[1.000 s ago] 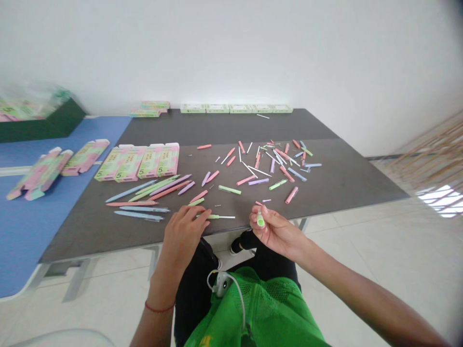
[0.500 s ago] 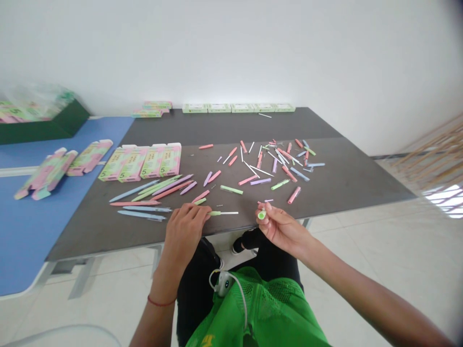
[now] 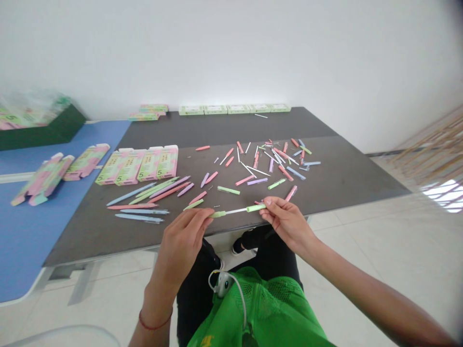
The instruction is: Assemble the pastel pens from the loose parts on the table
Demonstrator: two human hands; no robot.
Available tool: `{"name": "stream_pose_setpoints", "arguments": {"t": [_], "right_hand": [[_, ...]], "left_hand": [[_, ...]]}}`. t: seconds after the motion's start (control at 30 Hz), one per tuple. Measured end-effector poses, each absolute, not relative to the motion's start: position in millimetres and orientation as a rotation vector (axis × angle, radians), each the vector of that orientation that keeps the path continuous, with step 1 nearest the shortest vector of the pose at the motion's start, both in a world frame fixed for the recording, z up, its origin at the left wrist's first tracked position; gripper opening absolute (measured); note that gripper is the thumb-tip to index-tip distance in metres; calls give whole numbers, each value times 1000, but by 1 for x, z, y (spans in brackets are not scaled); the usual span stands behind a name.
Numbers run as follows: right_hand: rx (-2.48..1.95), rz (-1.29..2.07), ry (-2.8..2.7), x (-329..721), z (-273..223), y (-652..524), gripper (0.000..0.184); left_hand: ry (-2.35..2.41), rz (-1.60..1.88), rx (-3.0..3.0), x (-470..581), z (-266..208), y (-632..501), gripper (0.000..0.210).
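Left hand, seen from the back: fingers bunched together, pinching a pale green, tapered plastic pen barrel; thumb mostly hidden, and the barrel's left end is covered by the fingertips. Right hand: thumb and index pinch a pale green, hollow plastic tube by its right end, that end hidden in the grip; other fingers curled, tips hard to see. A thin white straight refill runs out of the barrel to the tube's mouth; how far it goes in, cannot tell. All three line up between the hands, over the front edge of the dark, smooth table. Tiny metallic spring-like bit just behind the barrel, too small to be sure.

Far-right pile of slim coloured pen parts overlaps, pieces hard to separate. Dark green, straight-walled box is cut off at left, its contents blurred under clear crinkled plastic. Pink-and-green flat card boxes stand side by side behind slender, pointed pastel pens; print mostly unreadable except "5".
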State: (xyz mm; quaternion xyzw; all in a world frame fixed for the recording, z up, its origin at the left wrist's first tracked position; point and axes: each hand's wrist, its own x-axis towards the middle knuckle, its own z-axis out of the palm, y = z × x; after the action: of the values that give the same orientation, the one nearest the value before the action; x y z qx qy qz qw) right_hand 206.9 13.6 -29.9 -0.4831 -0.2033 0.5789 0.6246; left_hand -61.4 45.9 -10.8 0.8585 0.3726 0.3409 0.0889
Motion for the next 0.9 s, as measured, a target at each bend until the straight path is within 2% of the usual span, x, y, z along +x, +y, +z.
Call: {"name": "stream_pose_setpoints", "arguments": {"t": [0.3,0.63,0.9], "right_hand": [[-1124,1298,-517,203,-30,12,36],[-1164,1255,-813,201,-15,9,34],[-1228,1396,-932,206,-14,10,36]], "left_hand": [[1062,1022,2535,-58,-6,43,17],[1016,1024,2321,-43,-4,40,14],[1022,1092,2109,-39,-5,40,10]]}}
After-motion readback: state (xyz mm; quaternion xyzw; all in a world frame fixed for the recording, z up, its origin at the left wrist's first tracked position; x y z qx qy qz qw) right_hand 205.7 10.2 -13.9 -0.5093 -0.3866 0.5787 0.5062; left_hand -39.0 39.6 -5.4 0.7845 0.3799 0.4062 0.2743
